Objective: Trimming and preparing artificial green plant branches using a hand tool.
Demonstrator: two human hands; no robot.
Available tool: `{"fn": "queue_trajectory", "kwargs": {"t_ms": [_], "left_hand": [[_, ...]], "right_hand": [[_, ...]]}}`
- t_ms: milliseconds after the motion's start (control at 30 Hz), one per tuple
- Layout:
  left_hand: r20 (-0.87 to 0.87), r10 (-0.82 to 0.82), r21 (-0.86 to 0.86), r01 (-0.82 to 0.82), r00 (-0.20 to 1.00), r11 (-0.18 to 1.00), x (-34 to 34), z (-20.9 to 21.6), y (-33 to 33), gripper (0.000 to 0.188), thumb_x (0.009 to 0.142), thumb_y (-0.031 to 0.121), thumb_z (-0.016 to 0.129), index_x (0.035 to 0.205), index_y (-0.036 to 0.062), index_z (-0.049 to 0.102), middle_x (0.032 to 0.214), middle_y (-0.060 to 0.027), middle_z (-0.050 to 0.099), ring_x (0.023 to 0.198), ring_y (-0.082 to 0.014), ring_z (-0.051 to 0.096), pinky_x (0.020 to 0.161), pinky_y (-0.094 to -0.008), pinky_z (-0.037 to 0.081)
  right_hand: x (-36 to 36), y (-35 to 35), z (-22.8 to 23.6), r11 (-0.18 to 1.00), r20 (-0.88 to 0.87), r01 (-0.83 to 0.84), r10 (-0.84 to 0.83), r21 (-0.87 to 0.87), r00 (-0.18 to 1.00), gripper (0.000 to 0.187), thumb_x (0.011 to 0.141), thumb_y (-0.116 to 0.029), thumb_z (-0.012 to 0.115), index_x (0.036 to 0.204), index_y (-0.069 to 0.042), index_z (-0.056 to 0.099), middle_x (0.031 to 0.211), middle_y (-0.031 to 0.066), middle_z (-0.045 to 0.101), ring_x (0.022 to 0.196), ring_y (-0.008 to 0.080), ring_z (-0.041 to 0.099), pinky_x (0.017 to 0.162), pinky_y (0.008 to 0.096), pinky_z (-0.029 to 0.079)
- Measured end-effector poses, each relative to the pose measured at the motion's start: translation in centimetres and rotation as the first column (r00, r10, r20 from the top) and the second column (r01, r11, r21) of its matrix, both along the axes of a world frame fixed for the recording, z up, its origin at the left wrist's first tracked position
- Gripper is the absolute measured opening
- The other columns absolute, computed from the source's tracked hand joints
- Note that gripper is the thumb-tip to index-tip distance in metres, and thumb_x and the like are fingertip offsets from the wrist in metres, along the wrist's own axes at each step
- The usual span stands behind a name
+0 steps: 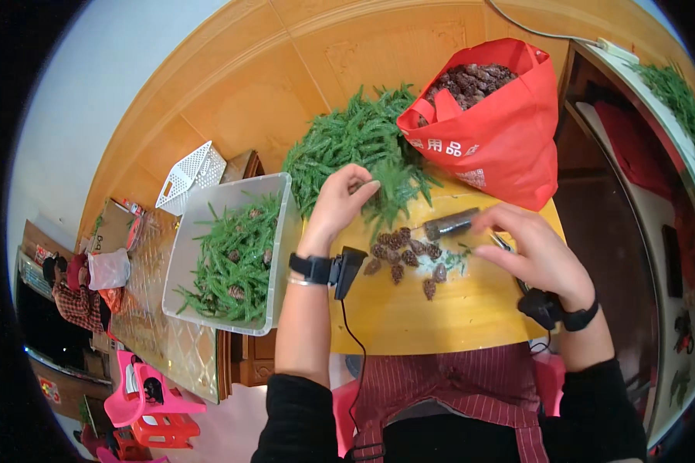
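My left hand (349, 197) is closed, fingertips pinching a green artificial pine sprig (394, 187) above the yellow table (378, 316). Over the table's right side my right hand (534, 251) is open, thumb and fingers apart and nothing visible between them. Close to its fingertips lies a dark cylindrical bundle (452, 224). Beneath the hand a partly covered metal tool (502, 241) shows; its kind is hidden. Several small brown pine cones (398, 255) lie loose in front of the bundle, among green scraps. Behind my left hand rises a heap of pine sprigs (347, 131).
A red bag (494, 143) full of pine cones stands at the table's back right. Left of the table, a clear plastic bin (280, 255) holds sprigs with cones attached. Beyond are a white basket (193, 177), a glass-topped cabinet (150, 301) and pink stools (127, 397). A person (81, 301) is far left.
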State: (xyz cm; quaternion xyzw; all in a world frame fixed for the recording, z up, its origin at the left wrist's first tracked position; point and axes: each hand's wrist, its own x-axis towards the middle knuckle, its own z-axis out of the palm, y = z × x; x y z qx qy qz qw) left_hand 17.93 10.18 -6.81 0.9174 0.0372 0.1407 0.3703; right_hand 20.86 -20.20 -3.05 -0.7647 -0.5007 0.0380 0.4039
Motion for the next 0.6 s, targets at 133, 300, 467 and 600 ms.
{"fn": "queue_trajectory", "kwargs": {"t_ms": [133,300,467,600], "left_hand": [[0.216,-0.211,-0.782,0.299,0.953,0.547,-1.9,1.3,-1.5,0.022,0.081,0.017,0.061,0.096,0.0054,0.051,0.097,-0.0121,0.06,0.092,-0.0182,0.055,0.078,-0.0288,0.043],[0.329,-0.324,-0.917,0.382,0.887,0.116,-2.0,-1.9,-2.0,0.042,0.083,0.028,0.058,0.111,0.0001,0.044,0.102,-0.0155,0.058,0.096,-0.0253,0.055,0.087,-0.041,0.043],[0.308,-0.268,-0.95,0.307,0.913,-0.047,-1.3,-6.1,-1.8,0.038,0.087,0.026,0.051,0.113,-0.0012,0.043,0.097,-0.0149,0.057,0.095,-0.0257,0.056,0.085,-0.042,0.044],[0.097,-0.274,-0.994,0.106,0.957,0.02,-0.7,-6.0,-3.5,0.035,0.084,0.015,0.053,0.115,0.0018,0.043,0.095,-0.0124,0.058,0.093,-0.0233,0.056,0.084,-0.0358,0.044]], "right_hand": [[1.8,5.7,-1.6,0.994,-0.088,0.066,-0.059,0.084,0.994,0.026,0.082,-0.013,0.058,0.102,0.002,0.05,0.097,0.012,0.058,0.094,0.02,0.057,0.079,0.0294,0.044],[3.4,9.3,-4.0,0.939,-0.565,0.138,0.069,0.316,0.822,0.033,0.086,-0.014,0.054,0.115,-0.001,0.044,0.09,0.0038,0.052,0.086,0.0105,0.055,0.071,0.0257,0.046],[3.8,9.3,-5.0,0.955,-0.692,0.098,0.128,0.278,0.71,0.026,0.087,-0.008,0.051,0.111,-0.003,0.046,0.093,0.0022,0.054,0.082,0.0061,0.053,0.067,0.0196,0.043],[4.0,8.3,-7.2,0.941,-0.675,0.214,0.019,0.261,0.738,0.024,0.085,-0.006,0.053,0.108,-0.003,0.046,0.09,0.0008,0.053,0.08,0.0052,0.053,0.064,0.0184,0.043]]}}
